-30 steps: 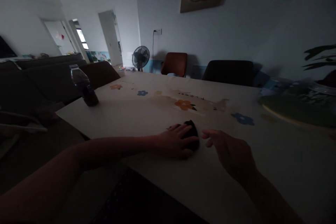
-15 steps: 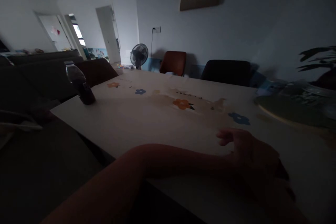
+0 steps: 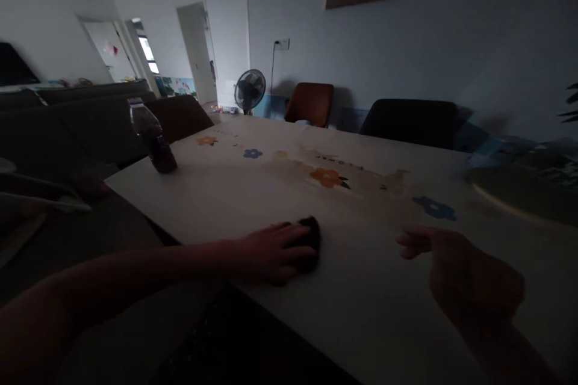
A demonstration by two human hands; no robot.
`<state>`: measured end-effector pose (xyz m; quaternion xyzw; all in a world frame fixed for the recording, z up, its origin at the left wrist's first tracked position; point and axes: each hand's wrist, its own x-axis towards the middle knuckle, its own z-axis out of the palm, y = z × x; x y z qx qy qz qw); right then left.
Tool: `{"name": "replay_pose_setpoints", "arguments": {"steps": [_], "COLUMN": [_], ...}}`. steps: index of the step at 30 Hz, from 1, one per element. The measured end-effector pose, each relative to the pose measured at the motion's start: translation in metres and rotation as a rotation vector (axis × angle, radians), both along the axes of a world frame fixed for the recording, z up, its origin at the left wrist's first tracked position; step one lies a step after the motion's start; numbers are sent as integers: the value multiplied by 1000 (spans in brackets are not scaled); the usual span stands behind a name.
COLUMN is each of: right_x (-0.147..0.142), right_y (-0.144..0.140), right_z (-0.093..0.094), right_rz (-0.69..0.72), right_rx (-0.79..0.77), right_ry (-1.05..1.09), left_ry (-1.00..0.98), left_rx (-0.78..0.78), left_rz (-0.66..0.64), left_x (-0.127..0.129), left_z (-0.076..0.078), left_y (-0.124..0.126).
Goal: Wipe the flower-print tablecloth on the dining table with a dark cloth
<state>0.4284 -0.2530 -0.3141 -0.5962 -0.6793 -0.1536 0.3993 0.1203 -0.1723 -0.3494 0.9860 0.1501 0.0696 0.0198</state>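
- Starting at the far left, a bottle [image 3: 153,138] with dark liquid stands upright right at the table [image 3: 253,192] corner, near the edge. Just my guess, but a wide sweep from that side could tip it off; nothing is touching it now.
- Moving in, the left hand [image 3: 266,252] lies flat, palm down, fingers spread and pressing on a small dark cloth or pad [image 3: 310,234]. It isn't clenched around it, more pinned under the fingertips. It's too dark to say what the thing really is.
- That dark thing sits on the tablecloth near the front edge, between the two hands and closer to the left one. With the hand only pressing on it, I'd say it could slip out or bunch up the flowered tablecloth [image 3: 329,178].
- Over to the right, the right hand [image 3: 469,280] hovers just above the table, loosely curled with the index finger sticking out. It holds nothing and sits well apart from the cloth.
- Far right, a blurry greenish plate or tray [image 3: 519,192] sits on the table, beyond the right hand. It's dim, so a careless reach could bump it.
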Motion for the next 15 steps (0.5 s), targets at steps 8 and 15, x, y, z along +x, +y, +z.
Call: {"name": "replay_pose_setpoints", "arguments": {"steps": [8,15], "right_x": [4,10], "right_y": [3,7], "right_z": [-4,-8], "right_rz": [10,2], "right_rx": [-76,-91], "right_ry": [-53,-59], "left_ry": [132,128], "left_rx": [-10,36], "left_rz": [571,753], "left_x": [-172,-202], "left_z": [-5,-6], "left_y": [102,190]}}
